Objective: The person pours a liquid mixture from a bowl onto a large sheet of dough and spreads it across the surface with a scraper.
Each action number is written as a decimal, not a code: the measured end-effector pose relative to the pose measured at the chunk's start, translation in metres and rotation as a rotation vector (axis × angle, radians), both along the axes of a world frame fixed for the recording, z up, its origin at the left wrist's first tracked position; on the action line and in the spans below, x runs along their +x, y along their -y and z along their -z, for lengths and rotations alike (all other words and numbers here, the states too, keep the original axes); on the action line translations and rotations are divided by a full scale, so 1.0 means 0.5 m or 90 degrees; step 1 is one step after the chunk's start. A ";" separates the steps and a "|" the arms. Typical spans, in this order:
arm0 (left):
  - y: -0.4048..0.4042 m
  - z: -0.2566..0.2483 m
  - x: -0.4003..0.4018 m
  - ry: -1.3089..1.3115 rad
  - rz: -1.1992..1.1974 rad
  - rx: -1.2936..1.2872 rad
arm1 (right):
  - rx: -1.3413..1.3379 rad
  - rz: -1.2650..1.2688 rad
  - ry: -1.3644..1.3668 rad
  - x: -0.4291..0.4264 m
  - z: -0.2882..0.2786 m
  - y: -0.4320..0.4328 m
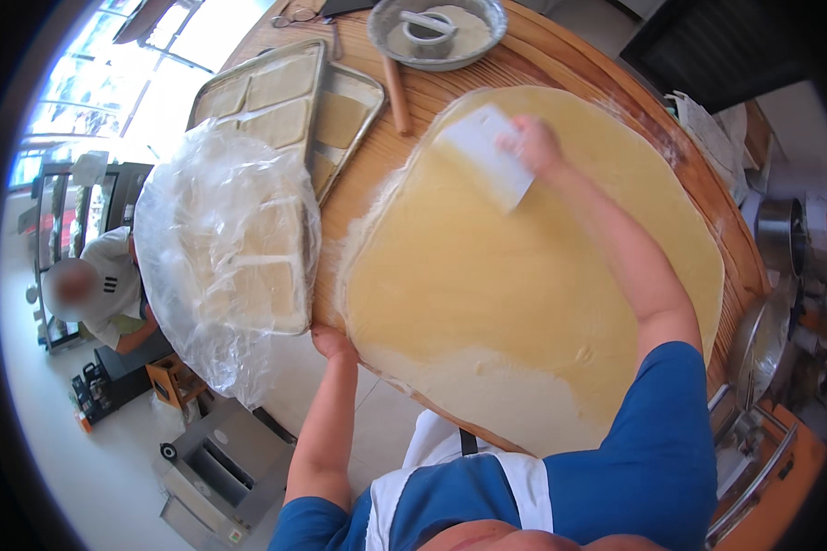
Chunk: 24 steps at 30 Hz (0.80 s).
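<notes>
A large rolled-out sheet of dough (468, 275) covers much of the wooden table in front of me. Most of its surface is coated yellow; the part nearest my body is pale. At the upper part of the sheet my right hand (534, 146) grips a flat white scraper (486, 155), blurred, its lower edge on the yellow coating. My left hand (332, 342) rests at the table's near left edge, beside the corner of a metal tray; its fingers are partly hidden, and whether it holds anything cannot be told.
Metal trays (320, 62) of flat dough pieces stand at the left, partly under clear plastic film (213, 206). A rolling pin (397, 96) and a metal bowl (380, 52) with powder lie beyond. Pots (779, 234) stand at right. Another person (110, 282) is at far left.
</notes>
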<state>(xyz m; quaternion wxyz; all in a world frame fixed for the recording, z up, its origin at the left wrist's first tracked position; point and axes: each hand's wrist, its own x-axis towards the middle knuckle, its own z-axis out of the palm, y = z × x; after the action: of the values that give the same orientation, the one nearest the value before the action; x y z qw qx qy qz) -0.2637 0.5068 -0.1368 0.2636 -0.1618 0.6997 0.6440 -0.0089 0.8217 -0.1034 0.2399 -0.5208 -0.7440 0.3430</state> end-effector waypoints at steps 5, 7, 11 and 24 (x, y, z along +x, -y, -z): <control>0.090 0.133 -0.086 -0.068 0.249 0.016 | -0.009 0.245 0.142 0.219 0.000 0.032; 0.167 0.250 -0.163 -0.367 0.542 -0.024 | 0.033 0.378 0.179 0.345 -0.056 0.015; 0.166 0.266 -0.181 -0.181 0.445 0.057 | 0.246 0.276 0.422 0.391 -0.123 0.082; 0.006 0.050 -0.048 0.797 -1.269 1.324 | 0.117 -0.152 0.155 0.024 -0.045 0.701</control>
<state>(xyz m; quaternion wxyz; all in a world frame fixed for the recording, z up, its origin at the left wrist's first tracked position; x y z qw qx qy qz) -0.2874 0.5036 -0.1620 -0.0226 -0.5260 -0.6342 0.5663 0.0030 0.4713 -0.0807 0.1521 -0.4427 -0.8521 0.2339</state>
